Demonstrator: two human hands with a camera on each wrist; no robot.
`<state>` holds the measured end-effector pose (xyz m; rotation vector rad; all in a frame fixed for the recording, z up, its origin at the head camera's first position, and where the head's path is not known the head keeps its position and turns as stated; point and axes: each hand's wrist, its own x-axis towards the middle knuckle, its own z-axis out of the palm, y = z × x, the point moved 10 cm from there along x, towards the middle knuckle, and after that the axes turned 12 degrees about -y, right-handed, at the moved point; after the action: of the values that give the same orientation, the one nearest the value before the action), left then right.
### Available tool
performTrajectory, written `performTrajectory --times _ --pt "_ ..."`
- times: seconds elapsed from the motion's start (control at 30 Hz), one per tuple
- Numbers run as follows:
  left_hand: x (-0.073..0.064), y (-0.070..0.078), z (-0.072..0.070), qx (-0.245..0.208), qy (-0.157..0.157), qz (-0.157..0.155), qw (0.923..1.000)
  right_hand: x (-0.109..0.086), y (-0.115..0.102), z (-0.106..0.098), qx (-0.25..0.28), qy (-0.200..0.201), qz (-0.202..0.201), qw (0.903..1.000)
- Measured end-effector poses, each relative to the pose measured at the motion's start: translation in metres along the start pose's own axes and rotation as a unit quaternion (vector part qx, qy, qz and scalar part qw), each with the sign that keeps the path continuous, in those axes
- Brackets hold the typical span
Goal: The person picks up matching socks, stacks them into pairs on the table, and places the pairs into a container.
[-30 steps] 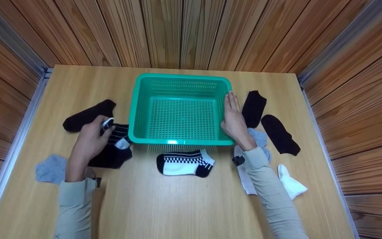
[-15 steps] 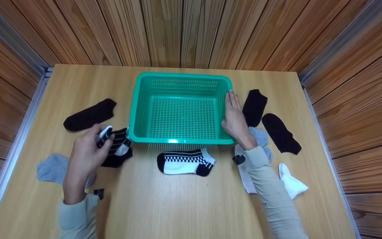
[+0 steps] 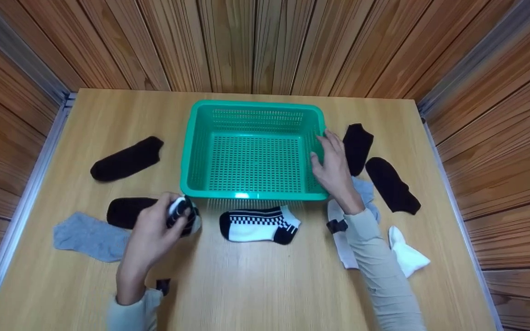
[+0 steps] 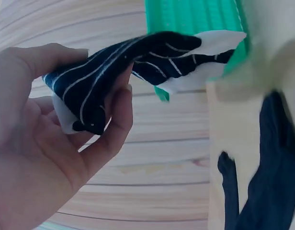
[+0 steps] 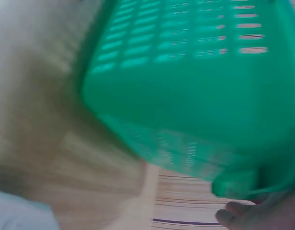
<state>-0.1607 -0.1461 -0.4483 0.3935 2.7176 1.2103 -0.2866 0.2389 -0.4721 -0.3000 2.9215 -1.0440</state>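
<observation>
My left hand (image 3: 152,236) grips a black sock with white stripes (image 4: 97,72) between thumb and fingers. The sock's far end hangs out beyond the fingertips, close to the front left corner of a green plastic basket (image 3: 256,196). My right hand (image 3: 336,172) lies over the basket's right rim with its fingers loosely spread and the thumb apart. In the right wrist view, fingertips (image 5: 231,213) show beside the basket's rim. A black-and-white checkered sock (image 3: 251,226) lies flat in front of the basket.
At left lie a black sock (image 3: 127,161), another black sock (image 3: 127,211) partly behind my left hand, and a grey sock (image 3: 90,236). Right of the basket are two black socks (image 3: 358,148), a grey sock (image 3: 365,189) and white socks (image 3: 407,253). Wood-panelled walls (image 3: 256,46) enclose the table.
My left hand has drawn the striped sock toward me and to the right, off the black one. My right hand's fingers have loosened and spread at the basket's rim.
</observation>
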Motion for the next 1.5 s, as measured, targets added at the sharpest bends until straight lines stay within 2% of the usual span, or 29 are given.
performTrajectory --times 0.13,0.23,0.27,0.33,0.43,0.5,0.57,0.67,0.73,0.9,1.0,1.13,1.3,1.5 --pt "0.0 0.009 0.014 -0.049 -0.032 -0.006 0.9983 -0.023 -0.018 -0.009 0.027 0.026 -0.006 0.9993" --pt "0.0 0.014 0.025 -0.094 -0.05 -0.008 0.9942 -0.047 -0.036 -0.007 0.101 0.052 -0.028 0.9931" --pt "0.001 0.016 0.029 -0.109 -0.055 -0.007 0.9925 -0.055 -0.042 -0.003 0.138 0.052 -0.038 0.9883" --pt "0.003 0.019 0.038 -0.134 -0.063 -0.003 0.9889 -0.071 -0.051 0.011 0.225 0.025 -0.052 0.9726" --pt "0.007 0.024 0.053 -0.16 -0.075 -0.001 0.9842 -0.093 -0.062 0.041 0.316 -0.066 -0.04 0.9457" --pt "0.01 0.029 0.064 -0.174 -0.085 0.004 0.9812 -0.106 -0.067 0.061 0.327 -0.127 -0.025 0.9361" --pt "0.011 0.032 0.074 -0.19 -0.095 0.004 0.9772 -0.115 -0.07 0.078 0.304 -0.171 -0.016 0.937" --pt "0.011 0.035 0.086 -0.222 -0.112 0.006 0.9685 -0.123 -0.067 0.1 0.272 -0.21 0.001 0.939" --pt "0.011 0.037 0.094 -0.239 -0.125 0.005 0.9629 -0.126 -0.062 0.115 0.265 -0.234 0.02 0.9353" --pt "0.013 0.035 0.109 -0.253 -0.149 0.006 0.956 -0.128 -0.049 0.14 0.312 -0.267 0.053 0.91" --pt "0.015 0.026 0.116 -0.255 -0.155 -0.015 0.9543 -0.129 -0.042 0.143 0.336 -0.264 0.061 0.9023" --pt "0.017 0.003 0.127 -0.248 -0.164 -0.068 0.9522 -0.132 -0.028 0.141 0.338 -0.252 0.074 0.9037" --pt "0.015 -0.02 0.138 -0.185 -0.172 -0.126 0.9593 -0.135 -0.012 0.137 0.306 -0.231 0.091 0.9191" --pt "0.017 -0.028 0.141 -0.09 -0.147 -0.136 0.9756 -0.138 0.001 0.132 0.225 -0.217 0.112 0.9433"
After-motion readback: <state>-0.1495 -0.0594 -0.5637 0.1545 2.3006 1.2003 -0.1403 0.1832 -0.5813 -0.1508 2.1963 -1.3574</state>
